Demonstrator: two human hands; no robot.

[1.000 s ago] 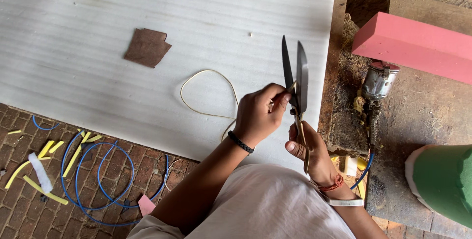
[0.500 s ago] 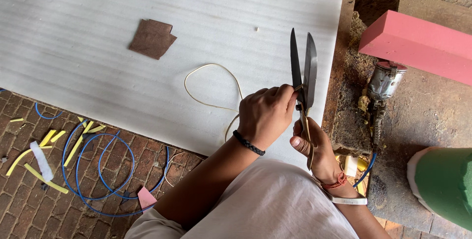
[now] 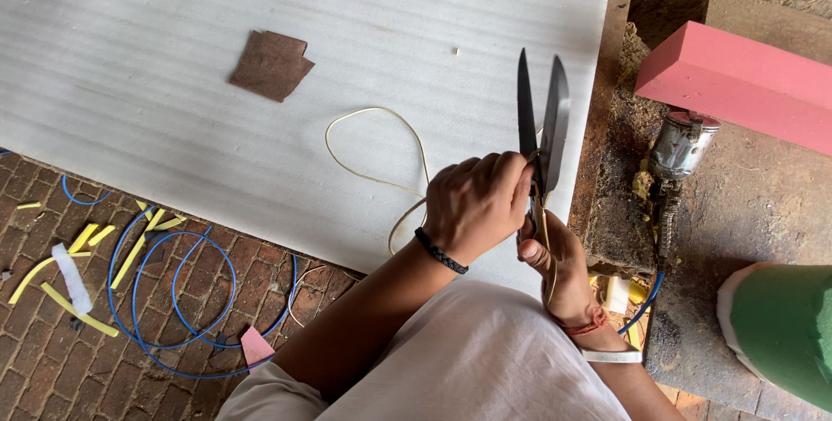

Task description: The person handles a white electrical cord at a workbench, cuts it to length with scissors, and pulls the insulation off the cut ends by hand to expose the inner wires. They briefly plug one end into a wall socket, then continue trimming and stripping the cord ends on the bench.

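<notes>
Scissors [image 3: 542,122], long dark blades slightly parted, point upward in 2 hands.

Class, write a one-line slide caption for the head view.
Right hand holds scissors; left hand feeds cord between blades.

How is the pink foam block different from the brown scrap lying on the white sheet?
The pink foam block is thick and box-shaped, while the brown scrap is thin and flat with an uneven, notched outline. The block looks far larger than the scrap. The block sits off to the right on the rough ground, apart from the white sheet; the scrap lies directly on that sheet. Neither is touched by a hand.
</notes>
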